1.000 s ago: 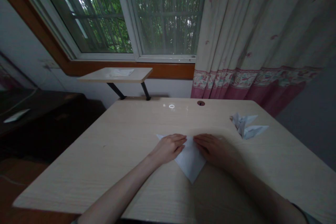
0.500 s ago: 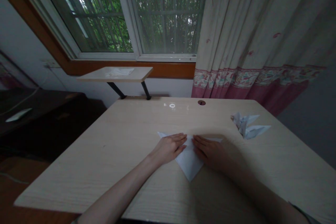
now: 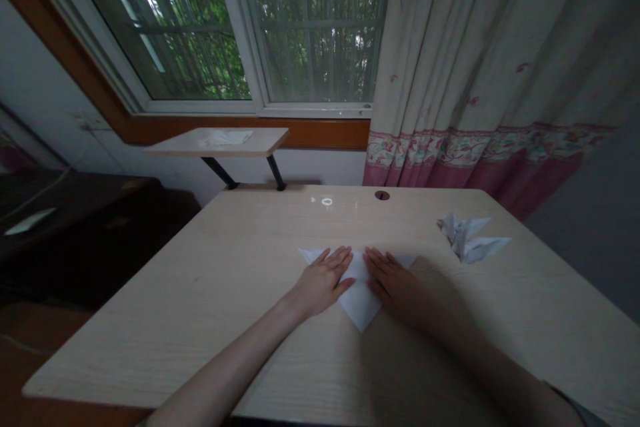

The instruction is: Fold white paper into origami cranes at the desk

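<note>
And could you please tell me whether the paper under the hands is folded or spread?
Folded, it appears: the white paper forms a triangle under the left hand and right hand.

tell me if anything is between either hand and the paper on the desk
Nothing visible is. The left hand and right hand both lie directly on the paper. The nearest other thing, a folded figure, sits off to the right on the desk, apart from both.

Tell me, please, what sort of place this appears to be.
It looks like a room in a home, perhaps a study corner: a floral curtain hangs by a window, near a desk with a small raised shelf.
</note>
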The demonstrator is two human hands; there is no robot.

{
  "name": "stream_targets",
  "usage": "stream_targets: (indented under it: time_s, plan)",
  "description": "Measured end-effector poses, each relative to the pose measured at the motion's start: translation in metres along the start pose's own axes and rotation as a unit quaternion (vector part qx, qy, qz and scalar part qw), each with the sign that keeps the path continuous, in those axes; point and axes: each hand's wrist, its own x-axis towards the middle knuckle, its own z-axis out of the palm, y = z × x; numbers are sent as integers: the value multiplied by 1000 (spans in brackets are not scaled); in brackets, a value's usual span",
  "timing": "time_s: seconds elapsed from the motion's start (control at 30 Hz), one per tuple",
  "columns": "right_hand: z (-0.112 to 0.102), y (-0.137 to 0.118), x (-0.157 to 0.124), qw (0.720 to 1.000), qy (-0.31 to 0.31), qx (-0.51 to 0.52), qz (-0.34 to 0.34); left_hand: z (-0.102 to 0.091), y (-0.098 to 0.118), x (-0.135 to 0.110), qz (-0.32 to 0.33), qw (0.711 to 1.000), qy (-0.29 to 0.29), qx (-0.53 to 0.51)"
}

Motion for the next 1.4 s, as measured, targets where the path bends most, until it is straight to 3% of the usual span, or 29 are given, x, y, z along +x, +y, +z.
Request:
stream_targets:
  time_s: [0.4,0.9,1.17,1.4]
  plan:
    - [-1,-4,-1,997,-27,-65,37,-1,3,-2,-42,999,-25,8]
    - [-16,-10,3,989,-78,-64,111,-1,5,-1,-116,992,-26,31]
    - [-4,0,-1,989,-43,-79,117,2,5,-2,-120,992,3,35]
    - [-1,1,-2,990,-25,-95,99,0,6,0,-123,992,-22,31]
